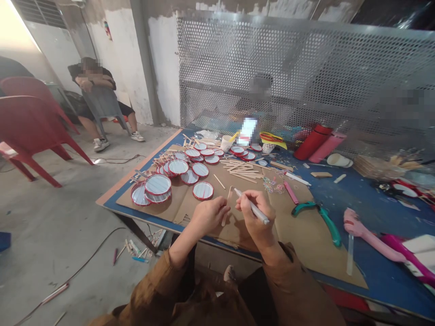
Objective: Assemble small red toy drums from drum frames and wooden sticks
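Observation:
My left hand (211, 214) pinches a wooden craft stick (230, 194), which points up and away from me over the cardboard sheet (283, 226). In my right hand (257, 213) is a white marker pen (254, 207), its tip close to the stick's upper end; I cannot tell whether they touch. Left of my hands lie several round discs with red rims, the nearest disc (203, 190) flat on the cardboard. A heap of loose craft sticks (243, 170) is spread beyond my hands, with a single stick (219, 181) apart from it.
On the right lie teal pliers (321, 215), a pink glue gun (370, 235) and a pink pen-like tool (291, 192). Small rubber bands (273, 184) sit near the heap. At the back are a lit phone (247, 131), paper cups and a red bottle (312, 141). A person (93, 86) sits at left.

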Tool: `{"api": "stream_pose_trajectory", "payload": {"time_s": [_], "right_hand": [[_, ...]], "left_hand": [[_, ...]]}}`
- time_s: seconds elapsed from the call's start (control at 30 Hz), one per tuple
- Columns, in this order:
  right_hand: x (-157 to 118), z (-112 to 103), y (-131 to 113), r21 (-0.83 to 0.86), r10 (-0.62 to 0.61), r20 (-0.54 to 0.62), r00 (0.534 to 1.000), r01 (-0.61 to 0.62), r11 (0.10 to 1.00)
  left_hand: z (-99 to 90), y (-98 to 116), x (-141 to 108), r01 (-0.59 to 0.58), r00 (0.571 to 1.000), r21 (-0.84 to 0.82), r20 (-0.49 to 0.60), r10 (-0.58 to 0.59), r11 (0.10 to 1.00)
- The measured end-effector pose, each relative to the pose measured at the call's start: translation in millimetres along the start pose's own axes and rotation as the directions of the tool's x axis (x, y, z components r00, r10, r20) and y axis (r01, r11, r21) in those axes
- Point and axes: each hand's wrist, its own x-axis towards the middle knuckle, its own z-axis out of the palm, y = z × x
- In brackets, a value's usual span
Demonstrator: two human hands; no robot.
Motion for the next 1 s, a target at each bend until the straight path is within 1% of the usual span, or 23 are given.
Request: {"api": "stream_pose_trajectory", "payload": {"time_s": [0.13, 0.2, 0.37, 0.5, 0.7, 0.8, 0.87, 0.93, 1.0], "right_hand": [[-0.1, -0.8, -0.1, -0.017, 0.018, 0.025, 1.000, -0.018, 1.000], [-0.6, -1.0, -0.4, -0.012, 0.025, 0.020, 0.999, -0.025, 1.000], [-1.0, -0.1, -0.5, 0.007, 0.000, 0.040, 0.999, 0.000, 1.000], [-0.8, 0.3, 0.2, -0.022, 0.012, 0.003, 1.000, -0.012, 1.000], [-1.4, 0.5, 1.1, -0.010, -0.007, 0.041, 0.999, 0.007, 1.000], [-2.0, 0.0, -0.2, -0.025, 0.018, 0.008, 1.000, -0.018, 1.000], [-2.1, -0.1, -1.6, -0.001, 0.031, -0.017, 0.999, -0.031, 1.000], [-1.2, 0.4, -2.7, 0.069, 0.055, -0.041, 0.998, -0.052, 0.996], [0.9, 1.6, -2.9, 0.146, 0.110, -0.064, 0.992, -0.100, 0.984]], "left_hand": [[-0.2, -0.2, -0.8, -0.005, 1.000, -0.003, -0.003, 0.005, 1.000], [-0.4, -0.1, -0.7, -0.009, 1.000, 0.000, 0.002, 0.009, 1.000], [0.5, -0.9, 0.5, -0.006, 1.000, 0.004, 0.004, 0.006, 1.000], [1.2, -1.6, 0.5, -0.009, 1.000, -0.009, 0.004, 0.009, 1.000], [0.2, -0.8, 0.4, 0.003, 1.000, 0.005, 0.011, -0.003, 1.000], [1.1, -1.0, 0.8, -0.002, 1.000, 0.008, 0.008, 0.002, 1.000], [1.8, -1.3, 1.1, -0.007, 1.000, 0.005, 0.001, 0.007, 1.000], [2.1, -1.5, 1.3, -0.005, 1.000, 0.001, -0.005, 0.005, 1.000], [2.1, -1.6, 1.4, -0.005, 1.000, -0.012, -0.016, 0.005, 1.000]]}}
